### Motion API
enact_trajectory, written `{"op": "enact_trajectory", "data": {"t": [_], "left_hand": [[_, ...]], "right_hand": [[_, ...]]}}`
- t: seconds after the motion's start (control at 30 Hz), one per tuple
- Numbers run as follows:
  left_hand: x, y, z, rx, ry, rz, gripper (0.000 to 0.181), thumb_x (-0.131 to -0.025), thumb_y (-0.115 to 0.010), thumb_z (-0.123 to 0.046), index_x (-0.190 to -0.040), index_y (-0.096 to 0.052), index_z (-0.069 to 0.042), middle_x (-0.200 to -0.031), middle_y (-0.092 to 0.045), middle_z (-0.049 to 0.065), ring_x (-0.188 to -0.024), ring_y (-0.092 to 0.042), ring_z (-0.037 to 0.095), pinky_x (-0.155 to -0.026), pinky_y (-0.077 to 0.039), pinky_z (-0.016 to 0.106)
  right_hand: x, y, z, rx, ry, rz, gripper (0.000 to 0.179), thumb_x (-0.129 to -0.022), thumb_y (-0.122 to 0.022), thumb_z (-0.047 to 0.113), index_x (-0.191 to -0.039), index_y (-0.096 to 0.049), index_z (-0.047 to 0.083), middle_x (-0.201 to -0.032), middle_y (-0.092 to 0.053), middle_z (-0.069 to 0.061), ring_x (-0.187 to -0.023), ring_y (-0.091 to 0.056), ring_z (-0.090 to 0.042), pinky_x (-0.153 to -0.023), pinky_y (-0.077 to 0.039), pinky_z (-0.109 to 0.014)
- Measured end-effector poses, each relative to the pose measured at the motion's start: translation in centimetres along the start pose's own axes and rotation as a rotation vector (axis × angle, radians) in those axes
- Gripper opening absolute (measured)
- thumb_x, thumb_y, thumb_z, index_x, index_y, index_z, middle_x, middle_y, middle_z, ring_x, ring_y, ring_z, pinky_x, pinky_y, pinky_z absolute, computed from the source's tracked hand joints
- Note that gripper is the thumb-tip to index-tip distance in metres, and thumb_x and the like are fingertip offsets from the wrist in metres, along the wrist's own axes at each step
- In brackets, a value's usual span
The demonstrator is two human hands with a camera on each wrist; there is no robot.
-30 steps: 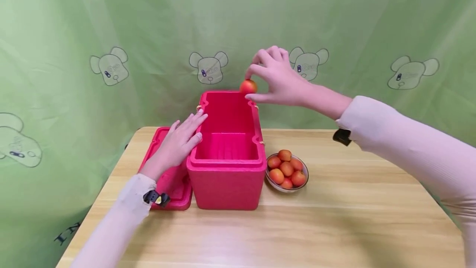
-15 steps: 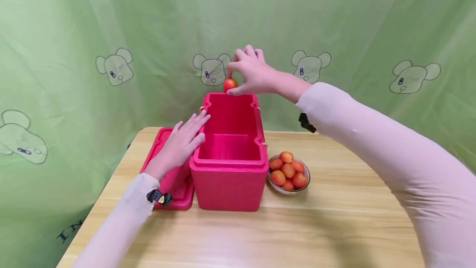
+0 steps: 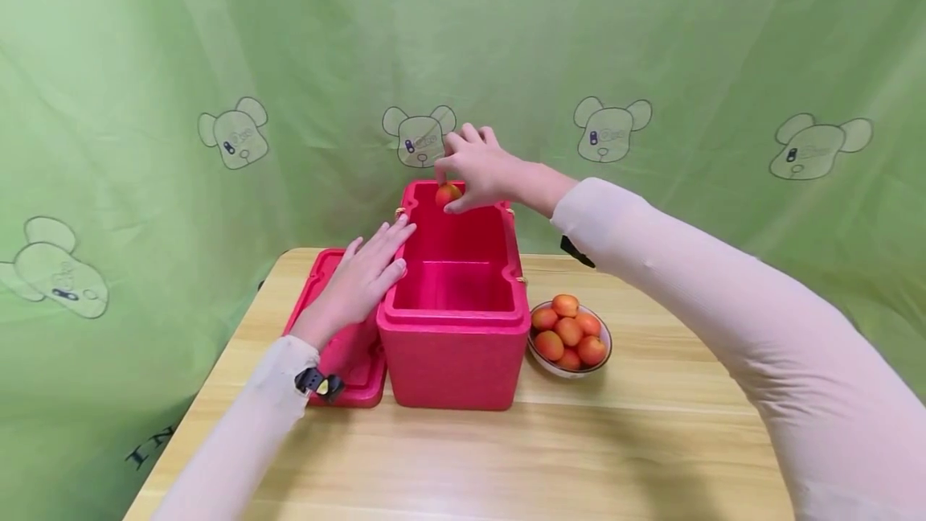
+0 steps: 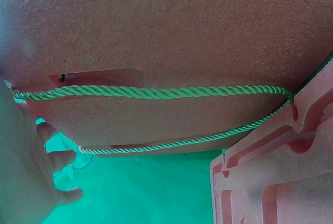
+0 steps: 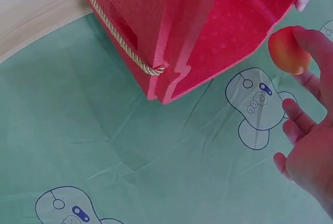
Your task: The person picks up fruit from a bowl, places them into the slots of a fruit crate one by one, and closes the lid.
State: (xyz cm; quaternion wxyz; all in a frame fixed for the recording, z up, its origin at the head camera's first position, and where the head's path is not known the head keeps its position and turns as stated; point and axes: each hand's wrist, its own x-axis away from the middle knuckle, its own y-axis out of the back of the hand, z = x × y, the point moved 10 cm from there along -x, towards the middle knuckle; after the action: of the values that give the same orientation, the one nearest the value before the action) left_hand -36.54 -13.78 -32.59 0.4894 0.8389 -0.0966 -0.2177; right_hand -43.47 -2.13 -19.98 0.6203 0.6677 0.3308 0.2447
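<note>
A deep pink foam box (image 3: 454, 364) stands uncovered at the table's far side. My right hand (image 3: 481, 171) pinches a red-orange apricot (image 3: 446, 195) between thumb and fingers over the far end of the box opening. In the right wrist view the apricot (image 5: 287, 50) shows at the fingertips, with the other fingers spread. My left hand (image 3: 358, 284) rests with straight fingers on the box's left rim. The left wrist view has the box's side wall (image 4: 177, 37) with its rope handle (image 4: 156, 93), and part of the left hand (image 4: 23, 167).
Right of the box, a bowl (image 3: 608, 340) holds several more apricots (image 3: 569, 332). The pink lid (image 3: 365, 392) lies flat left of the box, partly under my left forearm. A green curtain (image 3: 506, 30) printed with bear heads hangs behind the wooden table (image 3: 448, 465).
My right hand has carried the apricot leftward over the box, then lowered it toward the opening. The left hand has stayed on the rim while the head view shifted slightly.
</note>
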Motion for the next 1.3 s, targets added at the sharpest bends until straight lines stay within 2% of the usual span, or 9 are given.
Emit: {"op": "enact_trajectory", "data": {"t": [0.23, 0.5, 0.73, 0.87, 1.0, 1.3], "left_hand": [[0.2, 0.2, 0.0, 0.008, 0.003, 0.008, 0.066, -0.105, -0.042, -0.047, -0.164, -0.017, -0.033, -0.173, -0.012, -0.007, -0.161, -0.011, 0.026, -0.125, -0.008, 0.065], [0.2, 0.7, -0.3, -0.038, -0.005, -0.001, 0.065, -0.105, -0.041, -0.046, -0.164, -0.018, -0.032, -0.173, -0.014, -0.005, -0.161, -0.011, 0.027, -0.124, -0.009, 0.067], [0.0, 0.9, -0.9, -0.077, -0.018, 0.01, 0.067, -0.104, -0.044, -0.046, -0.164, -0.019, -0.03, -0.173, -0.014, -0.005, -0.161, -0.011, 0.028, -0.124, -0.008, 0.067], [-0.1, 1.1, -0.8, -0.084, -0.016, 0.008, 0.067, -0.104, -0.044, -0.046, -0.164, -0.02, -0.03, -0.173, -0.014, -0.005, -0.16, -0.011, 0.029, -0.124, -0.008, 0.068], [0.2, 0.7, -0.6, -0.069, -0.005, 0.028, 0.067, -0.104, -0.044, -0.046, -0.164, -0.019, -0.031, -0.173, -0.013, -0.005, -0.161, -0.01, 0.028, -0.125, -0.007, 0.067], [0.5, 0.4, -0.5, -0.058, -0.005, 0.013, 0.066, -0.104, -0.044, -0.045, -0.164, -0.02, -0.029, -0.173, -0.013, -0.006, -0.161, -0.011, 0.027, -0.125, -0.008, 0.067]], "right_hand": [[0.3, -1.0, 0.2, 0.022, 0.0, 0.018, 0.036, -0.082, -0.083, 0.037, -0.111, -0.072, 0.017, -0.124, -0.054, -0.013, -0.124, -0.04, -0.029, -0.11, -0.029, -0.056], [0.4, -2.9, 0.9, 0.085, 0.037, 0.039, 0.035, -0.081, -0.084, 0.039, -0.105, -0.071, 0.018, -0.122, -0.056, -0.013, -0.123, -0.042, -0.029, -0.108, -0.032, -0.056], [0.6, -4.2, 0.9, 0.107, 0.041, 0.065, 0.037, -0.08, -0.084, 0.039, -0.107, -0.07, 0.018, -0.124, -0.056, -0.013, -0.124, -0.043, -0.029, -0.108, -0.034, -0.055], [0.6, -4.1, 1.0, 0.111, 0.047, 0.044, 0.041, -0.08, -0.084, 0.039, -0.112, -0.07, 0.017, -0.124, -0.057, -0.014, -0.123, -0.044, -0.03, -0.107, -0.033, -0.056], [0.8, -4.3, 1.0, 0.1, 0.043, 0.048, 0.05, -0.08, -0.084, 0.037, -0.122, -0.069, 0.016, -0.127, -0.056, -0.015, -0.125, -0.043, -0.031, -0.109, -0.033, -0.057], [1.1, -4.8, 0.7, 0.102, 0.017, 0.061, 0.055, -0.08, -0.084, 0.037, -0.128, -0.067, 0.017, -0.132, -0.055, -0.015, -0.128, -0.041, -0.031, -0.112, -0.031, -0.058]]}}
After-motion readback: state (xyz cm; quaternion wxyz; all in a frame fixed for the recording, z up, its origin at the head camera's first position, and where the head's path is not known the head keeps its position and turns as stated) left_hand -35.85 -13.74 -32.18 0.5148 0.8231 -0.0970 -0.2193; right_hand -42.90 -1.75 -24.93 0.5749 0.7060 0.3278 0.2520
